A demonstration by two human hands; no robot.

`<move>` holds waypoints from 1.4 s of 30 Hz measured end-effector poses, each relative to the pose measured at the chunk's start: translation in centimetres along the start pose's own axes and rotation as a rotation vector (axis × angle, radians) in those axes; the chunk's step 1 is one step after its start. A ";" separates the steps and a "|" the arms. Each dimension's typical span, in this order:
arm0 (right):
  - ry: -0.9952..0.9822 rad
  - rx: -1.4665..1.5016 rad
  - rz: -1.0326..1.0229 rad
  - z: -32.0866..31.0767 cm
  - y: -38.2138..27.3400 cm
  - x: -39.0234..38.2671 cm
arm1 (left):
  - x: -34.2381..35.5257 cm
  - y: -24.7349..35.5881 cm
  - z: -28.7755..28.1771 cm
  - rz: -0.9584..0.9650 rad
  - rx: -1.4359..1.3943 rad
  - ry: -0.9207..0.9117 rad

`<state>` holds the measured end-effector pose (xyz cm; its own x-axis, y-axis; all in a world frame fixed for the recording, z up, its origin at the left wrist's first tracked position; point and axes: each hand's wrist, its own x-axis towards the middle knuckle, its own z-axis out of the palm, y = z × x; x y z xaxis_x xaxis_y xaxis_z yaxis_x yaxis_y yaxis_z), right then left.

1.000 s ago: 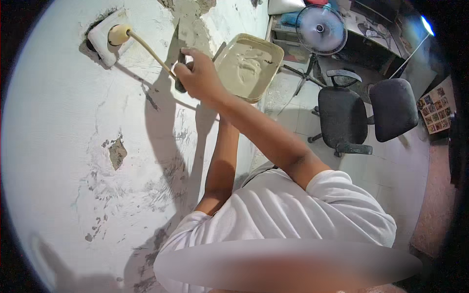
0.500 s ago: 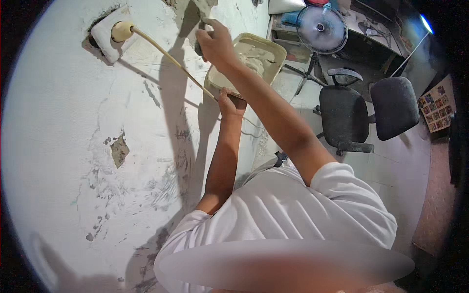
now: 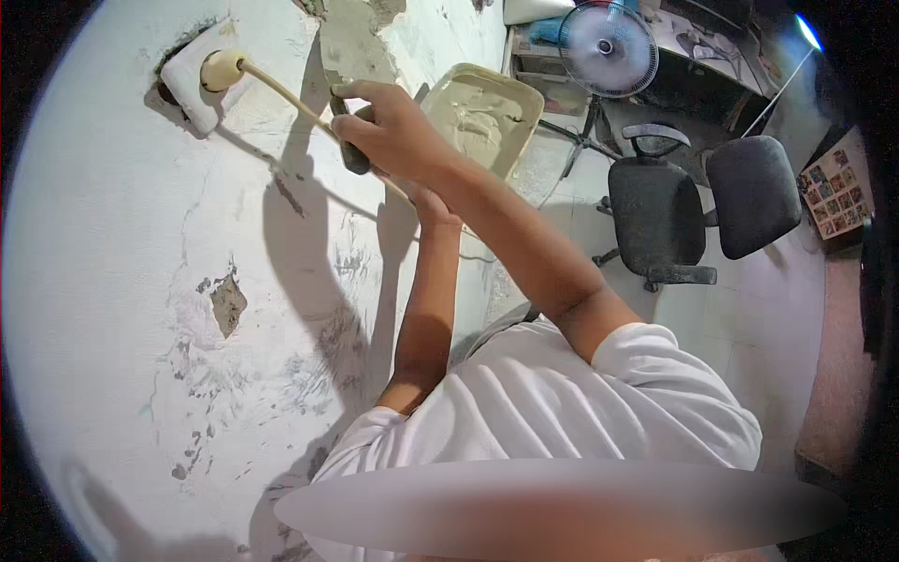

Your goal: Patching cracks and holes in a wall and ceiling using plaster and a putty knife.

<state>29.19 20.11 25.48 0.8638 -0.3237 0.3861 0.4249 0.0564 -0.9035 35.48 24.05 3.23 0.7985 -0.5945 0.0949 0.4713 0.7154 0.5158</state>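
Note:
My right hand (image 3: pixel 393 131) is closed round the dark handle of a putty knife (image 3: pixel 352 157) at the wall (image 3: pixel 122 309), just below a rough grey patch (image 3: pixel 361 54). Its blade is mostly hidden by my fingers. Lower down, my left hand (image 3: pixel 436 208) grips the near end of a cream rectangular tub (image 3: pixel 536 105), partly covered by my right forearm. Pale wet putty (image 3: pixel 473 120) lies smeared inside the tub.
A cream plug (image 3: pixel 223 70) sits in a white wall socket box (image 3: pixel 187 89), its cable (image 3: pixel 290 92) running behind my right hand. A damaged spot (image 3: pixel 228 305) marks the wall. To the right stand a fan (image 3: pixel 607 49) and a dark office chair (image 3: pixel 657 220).
My right hand has moved left and down along the wall with the putty knife, away from the tub. The left hand stays on the tub, slightly lower.

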 end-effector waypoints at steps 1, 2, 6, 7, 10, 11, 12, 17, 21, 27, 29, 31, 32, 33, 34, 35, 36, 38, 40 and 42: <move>-0.030 -0.020 0.045 -0.5 -0.5 -0.9 | 0.0 0.2 0.6 0.084 0.125 0.011; -0.045 -0.005 0.065 -0.9 -0.8 -2.0 | -0.2 0.4 1.0 0.082 0.127 0.012; -0.158 0.034 0.081 -3.9 -0.9 -5.2 | -0.6 1.1 2.1 0.039 0.044 -0.194; -0.162 0.034 0.081 -5.1 -0.2 -5.7 | -0.8 1.2 2.3 0.032 0.021 -0.243; -0.048 0.091 0.024 -9.2 1.7 -7.1 | -1.2 1.2 3.3 -0.004 0.049 -0.127; -0.021 0.134 0.139 -10.6 1.9 -7.5 | -1.4 1.2 3.6 -0.036 0.102 0.036; -0.023 0.132 0.143 -12.1 1.9 -7.8 | -1.4 1.2 3.9 -0.065 0.028 0.093; 0.008 -0.046 0.198 -14.9 2.5 -6.3 | -1.4 1.3 4.1 -0.017 0.037 0.110; 0.145 -0.109 0.059 -11.4 6.7 -2.2 | -0.9 1.1 3.6 -0.038 0.056 0.160; 0.160 -0.298 -0.047 -2.8 6.6 1.9 | -0.8 1.0 0.7 -0.003 -0.011 0.080; 0.145 -0.247 -0.011 -0.7 5.3 1.1 | -0.9 1.1 2.2 0.033 0.109 0.108; 0.034 -0.185 0.086 -0.2 1.9 -1.1 | -2.3 1.7 7.7 0.082 -0.003 0.130; 0.012 -0.112 0.069 0.0 2.5 -1.6 | -2.3 1.8 8.1 0.081 0.001 0.123; 0.019 -0.113 0.069 -0.1 2.7 -2.0 | -2.2 1.8 8.1 0.076 0.012 0.121; 0.012 -0.103 0.064 -0.5 3.0 -2.5 | -2.2 1.8 8.0 0.070 0.023 0.119; 0.007 -0.094 0.060 -0.9 3.2 -3.0 | -1.8 2.6 7.7 0.063 0.034 0.117; 0.020 -0.108 0.008 -1.1 2.6 -3.8 | -2.2 3.1 7.7 0.067 0.049 0.116; 0.006 -0.063 -0.012 -1.7 3.3 -4.7 | -3.0 2.8 7.9 0.070 0.079 0.111; -0.076 0.140 0.181 -2.9 0.8 -6.5 | -4.4 2.5 7.8 0.075 0.102 0.111; 0.009 0.068 0.100 -3.2 1.8 -6.5 | -4.2 2.5 7.9 0.076 0.120 0.103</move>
<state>23.49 19.26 20.75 0.9006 -0.3213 0.2927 0.3543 0.1529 -0.9225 30.35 25.44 10.87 0.8672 -0.4950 0.0534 0.3648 0.7047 0.6086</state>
